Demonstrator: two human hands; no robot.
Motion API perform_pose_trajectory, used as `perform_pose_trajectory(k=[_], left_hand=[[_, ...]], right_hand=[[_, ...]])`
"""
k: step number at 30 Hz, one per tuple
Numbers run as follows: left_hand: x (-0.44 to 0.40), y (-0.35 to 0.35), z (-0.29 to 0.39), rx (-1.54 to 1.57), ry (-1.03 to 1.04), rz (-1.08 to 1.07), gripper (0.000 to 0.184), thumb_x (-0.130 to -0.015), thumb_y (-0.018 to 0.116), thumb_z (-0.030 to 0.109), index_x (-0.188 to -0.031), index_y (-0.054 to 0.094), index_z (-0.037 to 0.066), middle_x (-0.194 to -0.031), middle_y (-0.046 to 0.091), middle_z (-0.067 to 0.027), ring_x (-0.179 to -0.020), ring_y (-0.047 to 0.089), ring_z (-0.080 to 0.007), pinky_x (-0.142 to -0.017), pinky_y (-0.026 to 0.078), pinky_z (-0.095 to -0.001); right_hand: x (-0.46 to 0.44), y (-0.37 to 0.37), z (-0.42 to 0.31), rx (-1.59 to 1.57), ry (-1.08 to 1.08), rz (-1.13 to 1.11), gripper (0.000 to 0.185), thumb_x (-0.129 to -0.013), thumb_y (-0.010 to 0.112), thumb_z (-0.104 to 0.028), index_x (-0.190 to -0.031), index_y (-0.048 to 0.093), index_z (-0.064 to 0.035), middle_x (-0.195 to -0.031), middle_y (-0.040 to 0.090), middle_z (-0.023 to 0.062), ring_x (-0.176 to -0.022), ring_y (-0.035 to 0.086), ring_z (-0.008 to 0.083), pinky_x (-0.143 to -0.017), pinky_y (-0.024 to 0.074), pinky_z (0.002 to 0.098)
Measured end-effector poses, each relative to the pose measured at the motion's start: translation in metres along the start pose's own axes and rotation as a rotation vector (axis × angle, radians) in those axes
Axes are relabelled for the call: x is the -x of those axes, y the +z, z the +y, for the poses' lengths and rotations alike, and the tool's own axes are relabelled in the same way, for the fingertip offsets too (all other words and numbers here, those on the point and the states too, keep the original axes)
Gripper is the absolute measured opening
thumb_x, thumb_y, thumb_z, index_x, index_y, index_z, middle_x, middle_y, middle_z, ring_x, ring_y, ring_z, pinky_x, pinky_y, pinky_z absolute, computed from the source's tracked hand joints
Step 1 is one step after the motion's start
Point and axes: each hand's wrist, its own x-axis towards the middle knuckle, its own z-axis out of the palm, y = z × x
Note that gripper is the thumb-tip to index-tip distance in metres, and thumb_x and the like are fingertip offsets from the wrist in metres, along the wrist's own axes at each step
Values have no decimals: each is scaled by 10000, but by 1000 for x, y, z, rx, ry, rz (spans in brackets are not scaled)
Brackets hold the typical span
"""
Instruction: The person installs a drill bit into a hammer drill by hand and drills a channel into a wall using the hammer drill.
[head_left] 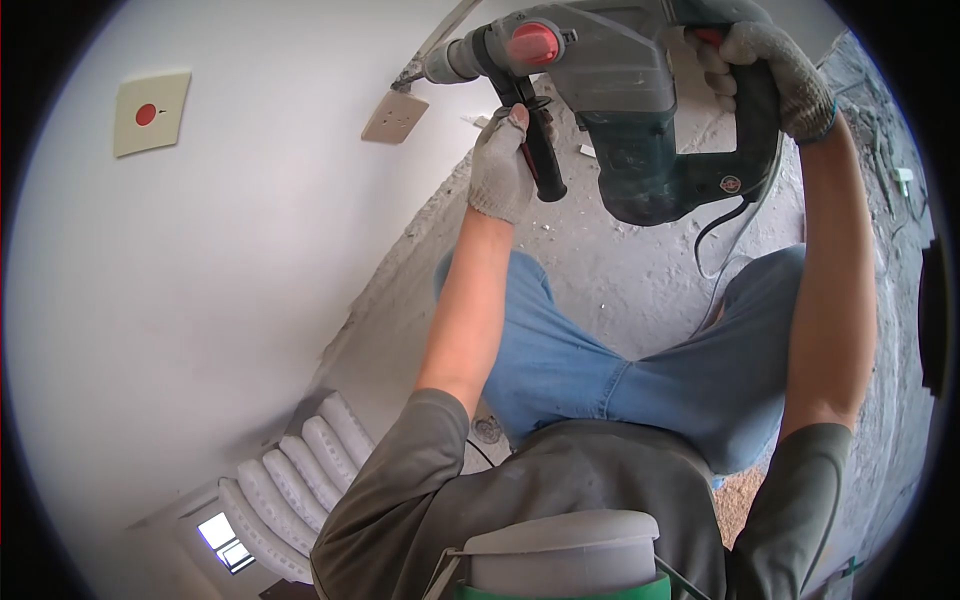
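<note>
You hold the rotary hammer [625, 85] with both arms [468, 305] stretched forward, its chuck [450, 62] just beside the socket plate [395, 117] on the wall [250, 280]. Your gloved left hand [503, 165], nearer the socket plate, is wrapped around the side handle [545, 165]; your right hand [790, 75], farther from it, curls around the rear handle [757, 115]

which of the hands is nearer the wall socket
Left. The left hand, on the side handle of the drill, sits right of the wall socket; the right hand, on the rear handle, is farther right.

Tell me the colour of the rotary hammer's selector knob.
The selector knob is red; the head view shows it best.
</note>
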Motion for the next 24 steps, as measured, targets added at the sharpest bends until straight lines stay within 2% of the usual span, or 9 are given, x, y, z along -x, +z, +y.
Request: perform_pose_trajectory(k=[4,6,7,9,10,12,14,24], left_hand=[[-1,0,-1,91,-6,-81,373,-1007,551,316,-1155,576,-25,-1021,646,-151,-941,628,-261,-860,514,-391],[-4,-1,-3,111,-12,-62,357,-1001,544,279,-1172,553,-34,-1050,630,-162,-957,621,-270,-867,515,-410],[-5,0,-2,118,-6,-68,357,-1001,544,279,-1172,553,-34,-1050,630,-162,-957,621,-270,-867,515,-410],[1,3,-5,161,-20,-102,261,-983,540,166,-1141,601,-32,-969,655,-98,-856,625,-192,-781,512,-318],[5,5,-6,168,-18,-95,261,-983,540,166,-1141,601,-32,-969,655,-98,-856,625,-192,-781,512,-318],[7,11,-5,208,-30,-79,256,-973,535,137,-1148,596,-40,-983,653,-106,-862,625,-198,-775,515,-322],[6,8,-12,225,-37,-90,257,-962,539,126,-1147,595,-43,-988,652,-113,-865,623,-194,-771,516,-322],[8,5,-18,205,-29,-42,247,-941,554,117,-1131,621,-26,-986,668,-85,-878,623,-167,-782,505,-299]], right_hand=[[4,-1,-1,106,36,-28,637,-580,609,-94,-1167,624,153,-701,632,126,-513,612,220,-534,586,361],[14,0,8,65,6,-89,558,-765,583,-203,-1244,590,82,-896,633,117,-681,603,158,-601,542,302],[21,3,6,129,0,-45,558,-757,577,-204,-1234,593,85,-897,629,118,-664,588,161,-590,529,300],[37,16,0,156,-27,10,557,-750,573,-201,-1229,596,82,-890,629,117,-666,585,163,-589,525,299],[42,22,-1,171,-53,67,556,-742,569,-197,-1224,598,78,-882,628,117,-668,583,165,-587,521,297],[47,11,0,163,-10,3,561,-728,565,-193,-1225,602,63,-890,630,114,-682,577,165,-606,522,299],[55,8,3,119,63,54,561,-725,566,-199,-1226,608,51,-889,634,109,-701,576,165,-629,518,305],[62,14,16,128,83,79,544,-734,586,-203,-1217,612,44,-893,641,89,-710,577,168,-649,503,302]])
